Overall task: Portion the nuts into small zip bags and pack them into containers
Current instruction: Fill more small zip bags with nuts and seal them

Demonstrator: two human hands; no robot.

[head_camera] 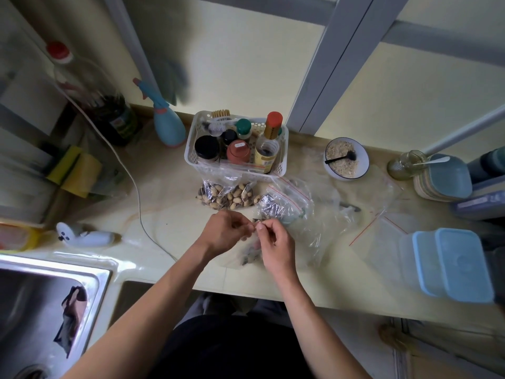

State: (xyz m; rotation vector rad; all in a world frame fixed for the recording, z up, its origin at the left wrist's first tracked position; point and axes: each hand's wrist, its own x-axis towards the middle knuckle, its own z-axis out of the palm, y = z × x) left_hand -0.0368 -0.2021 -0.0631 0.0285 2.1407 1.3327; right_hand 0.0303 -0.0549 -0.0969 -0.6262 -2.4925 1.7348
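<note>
My left hand point(228, 231) and my right hand point(276, 244) meet over the counter and pinch the top edge of a small clear zip bag point(247, 259) that hangs between them with dark nuts inside. Just behind it lies a zip bag of pale pistachios and dark seeds point(226, 195). To its right sits a bag of dark seeds with a red zip line point(281, 205). More clear empty bags point(382, 231) lie spread to the right. Two containers with light blue lids point(453, 265) stand at the right edge.
A white basket point(282, 160) of spice jars stands behind the bags. A white bowl of oats point(363, 170) holding a black spoon is at the back right, next to a glass jar point(404, 164). A steel sink point(90, 302) lies at the lower left, with a white cable point(139, 203) across the counter.
</note>
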